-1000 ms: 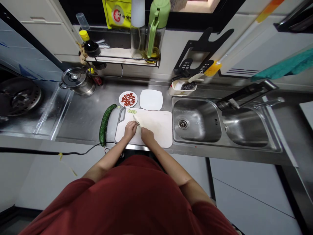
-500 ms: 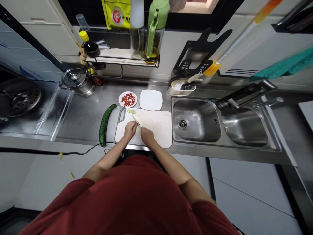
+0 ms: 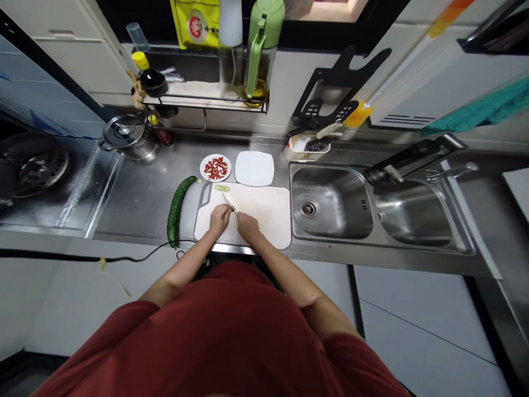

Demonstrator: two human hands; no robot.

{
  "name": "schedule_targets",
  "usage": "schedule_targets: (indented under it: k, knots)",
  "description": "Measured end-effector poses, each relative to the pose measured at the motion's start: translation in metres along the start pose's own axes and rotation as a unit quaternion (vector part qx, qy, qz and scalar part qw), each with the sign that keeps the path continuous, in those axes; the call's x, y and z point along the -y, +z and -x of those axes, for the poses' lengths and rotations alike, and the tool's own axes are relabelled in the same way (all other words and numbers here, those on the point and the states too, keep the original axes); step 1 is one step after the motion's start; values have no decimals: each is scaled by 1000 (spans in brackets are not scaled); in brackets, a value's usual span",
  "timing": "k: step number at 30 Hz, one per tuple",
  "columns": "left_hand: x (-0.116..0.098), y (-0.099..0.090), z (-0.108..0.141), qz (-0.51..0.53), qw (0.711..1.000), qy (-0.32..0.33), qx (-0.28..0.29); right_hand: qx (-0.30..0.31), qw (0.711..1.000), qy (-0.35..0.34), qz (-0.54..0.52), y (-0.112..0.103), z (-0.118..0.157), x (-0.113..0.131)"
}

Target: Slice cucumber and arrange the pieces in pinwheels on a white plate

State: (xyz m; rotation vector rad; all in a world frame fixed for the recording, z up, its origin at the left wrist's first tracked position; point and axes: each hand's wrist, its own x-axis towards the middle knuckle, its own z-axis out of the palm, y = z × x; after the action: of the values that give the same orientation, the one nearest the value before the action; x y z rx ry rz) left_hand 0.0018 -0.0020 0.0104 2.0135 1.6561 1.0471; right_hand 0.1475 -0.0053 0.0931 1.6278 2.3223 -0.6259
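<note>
My right hand (image 3: 248,226) is closed around the handle of a kitchen knife (image 3: 227,200), whose pale blade slants up and left over the white cutting board (image 3: 268,215). My left hand (image 3: 220,219) rests on the board just left of the blade, fingers bunched together. A bit of dark green shows by the blade, but what the left fingers hold is hidden. Thin cucumber slices (image 3: 222,188) lie in an overlapping row near the board's top left. A long whole cucumber (image 3: 175,212) lies on the counter to the left, with a small cut end (image 3: 200,181) near its tip.
Behind the board stand a round plate of red chopped bits (image 3: 215,167) and a white square plate (image 3: 254,169). A double sink (image 3: 334,204) is on the right. At the left are a lidded pot (image 3: 130,138) and a stove (image 3: 31,165). Bottles stand on a wall rack (image 3: 206,100).
Both hands stay almost in place, with the knife shifting very slightly between them. The whole view has drifted a little; nothing has been put down or picked up.
</note>
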Motion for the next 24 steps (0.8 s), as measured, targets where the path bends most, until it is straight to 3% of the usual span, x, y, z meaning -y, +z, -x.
schedule_targets:
  k: [24]
  knots:
    - [-1, 0, 0, 1, 1000, -3, 4, -1, 1000, 4, -5, 6, 0, -3]
